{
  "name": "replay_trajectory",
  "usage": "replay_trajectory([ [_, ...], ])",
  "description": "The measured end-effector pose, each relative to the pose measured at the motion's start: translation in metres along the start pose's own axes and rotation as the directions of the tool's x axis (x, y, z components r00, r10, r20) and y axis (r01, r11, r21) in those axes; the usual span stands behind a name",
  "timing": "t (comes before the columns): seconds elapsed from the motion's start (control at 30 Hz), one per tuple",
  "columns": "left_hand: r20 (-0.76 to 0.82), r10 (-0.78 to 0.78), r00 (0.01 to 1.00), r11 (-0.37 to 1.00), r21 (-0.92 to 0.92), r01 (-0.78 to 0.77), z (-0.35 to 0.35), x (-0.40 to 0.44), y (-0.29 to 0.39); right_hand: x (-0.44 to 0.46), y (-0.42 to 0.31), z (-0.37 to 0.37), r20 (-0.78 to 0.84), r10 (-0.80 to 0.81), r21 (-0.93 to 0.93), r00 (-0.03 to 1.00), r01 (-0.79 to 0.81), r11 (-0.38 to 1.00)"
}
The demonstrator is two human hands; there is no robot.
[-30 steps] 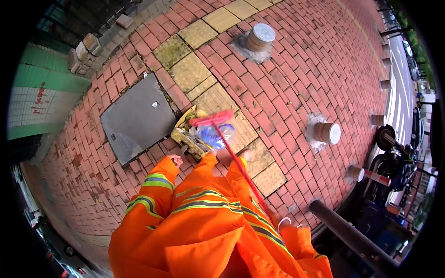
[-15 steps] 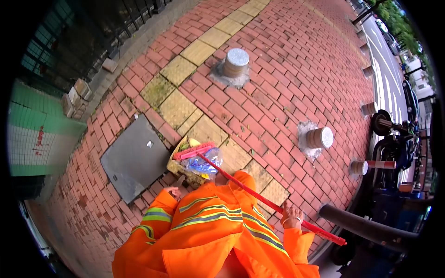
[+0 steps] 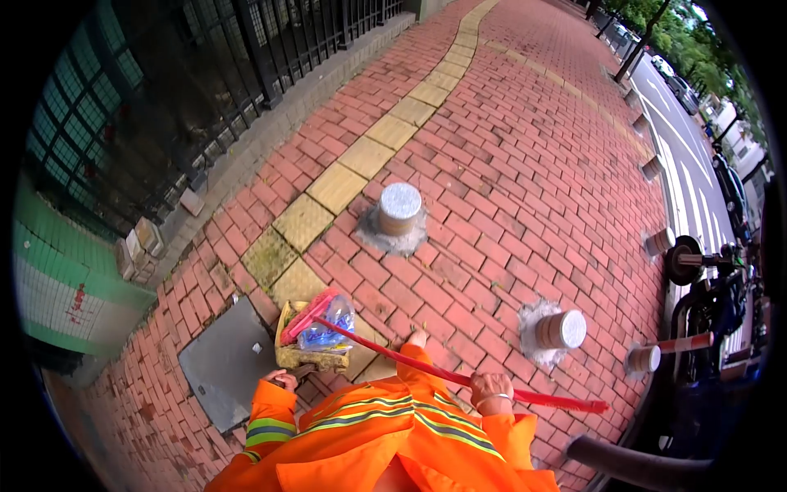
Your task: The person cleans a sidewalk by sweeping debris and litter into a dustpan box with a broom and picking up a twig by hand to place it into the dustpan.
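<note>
My right hand (image 3: 492,389) is wrapped round the red pole of a broom (image 3: 410,362). Its pink-red head (image 3: 307,318) rests on a yellow dustpan (image 3: 316,358), in front of my body. Clear plastic with blue print (image 3: 329,323), a bottle or a bag, lies in the pan beside the broom head. My left hand (image 3: 280,379) is closed at the pan's dark handle (image 3: 304,371), its fingers partly hidden. Both arms wear orange sleeves with reflective stripes.
Short round bollards (image 3: 399,208) (image 3: 561,330) stand on the red brick pavement, which has a yellow tactile strip (image 3: 364,157). A grey cover plate (image 3: 229,365) lies at left below a fence (image 3: 270,57). Parked motorbikes (image 3: 705,287) and a dark curved pipe (image 3: 639,466) are at right.
I have moved forward along the pavement, and the view has tilted up. The bollards and cover plate appear lower or nearer. Broom and dustpan have come along, still in my hands.
</note>
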State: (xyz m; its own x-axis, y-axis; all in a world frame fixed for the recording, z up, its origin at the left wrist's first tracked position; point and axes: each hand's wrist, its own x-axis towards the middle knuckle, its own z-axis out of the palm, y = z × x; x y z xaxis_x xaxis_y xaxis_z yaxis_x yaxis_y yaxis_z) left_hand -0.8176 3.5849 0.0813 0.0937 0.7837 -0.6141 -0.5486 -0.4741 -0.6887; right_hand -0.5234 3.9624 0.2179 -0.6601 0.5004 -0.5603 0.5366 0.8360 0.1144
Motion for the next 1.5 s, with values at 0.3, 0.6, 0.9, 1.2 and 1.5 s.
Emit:
replay_trajectory([
  [0.3, 0.165, 0.203, 0.965, 0.977, 0.027, -0.210, 0.181, 0.085, -0.107, 0.179, 0.117, -0.132, -0.234, -0.143, -0.025, 0.962, 0.141, 0.990],
  [0.6, 0.261, 0.141, 0.955, 0.980, 0.101, -0.172, 0.408, 0.227, -0.130, 0.336, 0.191, -0.228, -0.197, -0.007, 0.135, 0.980, 0.034, 0.990],
  [0.9, 0.402, 0.252, 0.880, 0.935, 0.136, -0.329, 0.573, 0.372, -0.161, 0.468, 0.263, -0.297, 0.058, 0.263, 0.302, 0.963, -0.268, 0.915],
  [1.2, 0.282, 0.110, 0.953, 0.985, 0.099, -0.143, 0.692, 0.534, -0.175, 0.596, 0.372, -0.355, -0.043, 0.347, 0.278, 0.937, -0.322, 0.905],
  [1.5, 0.292, -0.106, 0.951, 0.904, 0.427, -0.030, 0.767, 0.698, -0.176, 0.764, 0.530, -0.440, -0.052, 0.209, 0.211, 0.977, -0.194, 0.958],
])
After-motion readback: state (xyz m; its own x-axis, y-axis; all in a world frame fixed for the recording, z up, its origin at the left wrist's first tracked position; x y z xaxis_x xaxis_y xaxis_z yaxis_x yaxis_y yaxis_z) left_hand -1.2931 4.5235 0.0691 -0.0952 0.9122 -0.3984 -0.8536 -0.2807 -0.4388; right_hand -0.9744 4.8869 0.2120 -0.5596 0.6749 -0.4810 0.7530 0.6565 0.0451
